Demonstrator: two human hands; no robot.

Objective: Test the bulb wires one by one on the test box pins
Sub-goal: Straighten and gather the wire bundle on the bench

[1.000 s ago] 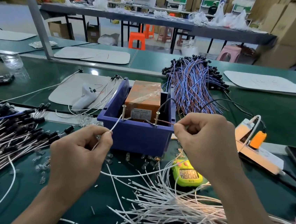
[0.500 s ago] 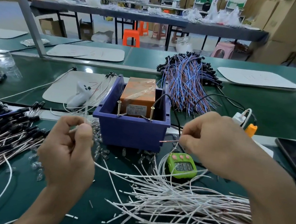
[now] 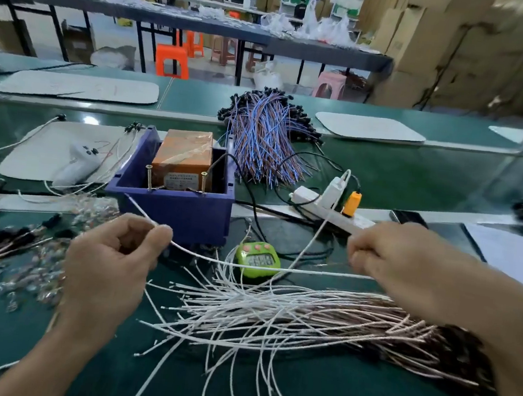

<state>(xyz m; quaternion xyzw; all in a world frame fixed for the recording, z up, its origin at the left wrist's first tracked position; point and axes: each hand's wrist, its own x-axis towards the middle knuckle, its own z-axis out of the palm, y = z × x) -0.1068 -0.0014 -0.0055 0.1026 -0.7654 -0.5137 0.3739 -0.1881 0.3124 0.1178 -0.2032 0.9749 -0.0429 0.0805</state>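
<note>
Both hands have drawn back from the pins (image 3: 150, 177): left hand (image 3: 112, 256) and right hand (image 3: 398, 260) each pinch one white bulb wire (image 3: 246, 264), stretched mid-frame below the blue test box (image 3: 184, 212). Judged between tests; next, its ends must meet the pins.

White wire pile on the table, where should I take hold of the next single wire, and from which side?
Probably pinch one near its free end at the left of the white wire pile, coming from above and the left. There the ends fan apart singly; toward the right they cross and bunch tightly.
</note>
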